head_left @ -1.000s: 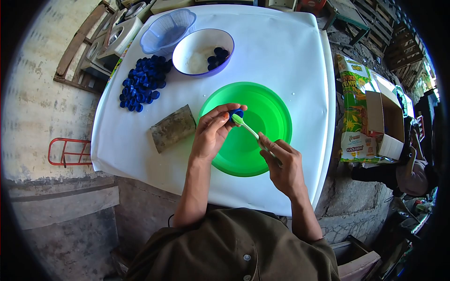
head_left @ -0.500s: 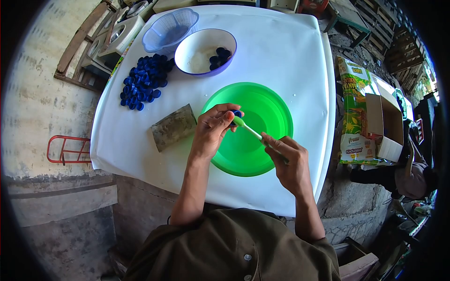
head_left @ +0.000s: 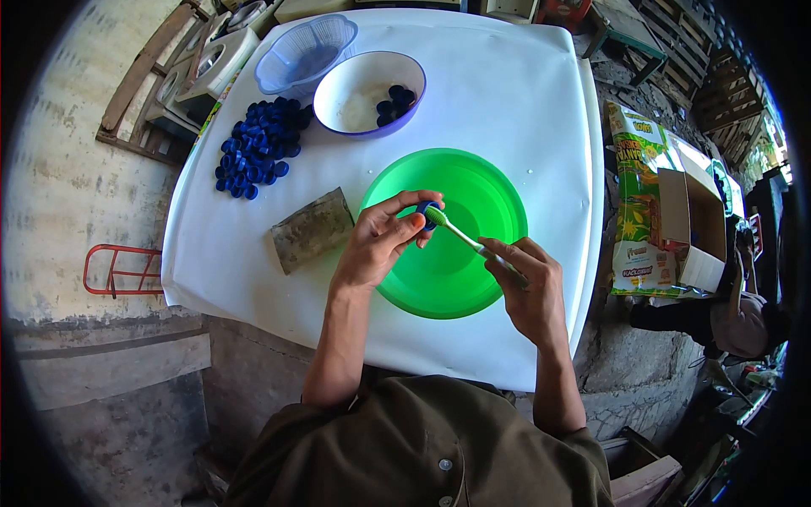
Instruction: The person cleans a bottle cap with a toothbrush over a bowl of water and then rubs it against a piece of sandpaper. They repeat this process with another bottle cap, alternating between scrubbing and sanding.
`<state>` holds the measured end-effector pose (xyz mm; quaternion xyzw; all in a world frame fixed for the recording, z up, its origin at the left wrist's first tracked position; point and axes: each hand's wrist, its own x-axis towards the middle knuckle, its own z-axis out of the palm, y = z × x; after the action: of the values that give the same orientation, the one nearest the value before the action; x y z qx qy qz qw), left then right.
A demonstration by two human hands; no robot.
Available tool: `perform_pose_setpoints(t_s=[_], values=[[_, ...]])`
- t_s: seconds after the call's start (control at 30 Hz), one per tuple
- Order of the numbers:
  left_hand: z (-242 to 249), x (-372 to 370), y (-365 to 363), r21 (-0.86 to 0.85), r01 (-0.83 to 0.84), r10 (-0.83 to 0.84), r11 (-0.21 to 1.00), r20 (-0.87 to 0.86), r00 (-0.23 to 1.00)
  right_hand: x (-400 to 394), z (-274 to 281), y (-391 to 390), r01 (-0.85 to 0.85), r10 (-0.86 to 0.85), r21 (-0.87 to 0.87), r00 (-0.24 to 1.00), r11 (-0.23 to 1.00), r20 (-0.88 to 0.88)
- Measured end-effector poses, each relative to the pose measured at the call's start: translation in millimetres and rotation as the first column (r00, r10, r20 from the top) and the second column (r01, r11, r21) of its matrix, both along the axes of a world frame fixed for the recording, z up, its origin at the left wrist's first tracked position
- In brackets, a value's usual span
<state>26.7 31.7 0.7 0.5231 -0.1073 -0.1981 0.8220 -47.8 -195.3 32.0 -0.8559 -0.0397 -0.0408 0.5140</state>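
While I am looking down at it, white table [head_left: 541, 101]: its smooth covering is spreading out before me and bearing all that follows.
Green basin [head_left: 448, 291]: round and wide, it is sitting close to me, beneath both my hands.
White bowl [head_left: 338, 95]: purple on the outside, it is standing beyond the basin, with a few dark blue caps [head_left: 397, 103] lying along its right side.
Translucent basket [head_left: 277, 66]: pale blue, it is standing at the far left, right beside the bowl.
Heap of blue caps [head_left: 262, 144]: they are lying loosely on the table, left of the bowl.
Grey block [head_left: 311, 230]: rough and slanting, it is resting left of the basin.
Left hand [head_left: 380, 238]: my thumb and fingers are pinching one blue cap [head_left: 427, 208] above the basin.
Right hand [head_left: 530, 283]: my fingers are closing around the handle of a toothbrush [head_left: 463, 236].
Toothbrush head: its green bristles are meeting the pinched cap, how deeply I cannot tell.
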Motion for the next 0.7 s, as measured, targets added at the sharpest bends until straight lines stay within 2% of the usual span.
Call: perform_pose_setpoints(t_s=[0.03, 0.13, 0.23, 0.33, 0.47, 0.57, 0.7], values=[[0, -1, -1, 0.000, -0.007, 0.007, 1.000, -0.007, 1.000, 0, 0, 0, 0.001, -0.001, -0.017, 1.000, 1.000, 0.007], [9, -2, -6, -0.032, -0.099, 0.096, 0.995, -0.091, 0.991, -1, -4, -3, -0.087, 0.093, 0.095, 0.994, 0.992, -0.052], [1, -1, -3, -0.018, -0.016, 0.016, 1.000, -0.010, 1.000, -1, -4, -3, -0.068, 0.074, 0.088, 0.995, 0.994, -0.071], [-1, -3, -4, 0.035, -0.025, 0.026, 0.999, -0.020, 0.999, -1, 0, -4, 0.006, -0.006, -0.025, 1.000, 1.000, -0.013], [5, -3, -9, 0.086, -0.071, 0.069, 0.994, 0.016, 0.997, -4, -7, -4, -0.071, 0.070, 0.087, 0.997, 0.994, 0.021], [5, -1, -7, 0.108, -0.041, 0.035, 0.993, 0.058, 0.998, -6, -4, -7, -0.056, 0.055, 0.072, 0.998, 0.996, 0.006], [6, 3, -12, 0.105, -0.013, 0.009, 0.994, 0.036, 0.999, -3, 5, -7, 0.031, -0.029, -0.048, 0.998, 0.998, 0.048]])
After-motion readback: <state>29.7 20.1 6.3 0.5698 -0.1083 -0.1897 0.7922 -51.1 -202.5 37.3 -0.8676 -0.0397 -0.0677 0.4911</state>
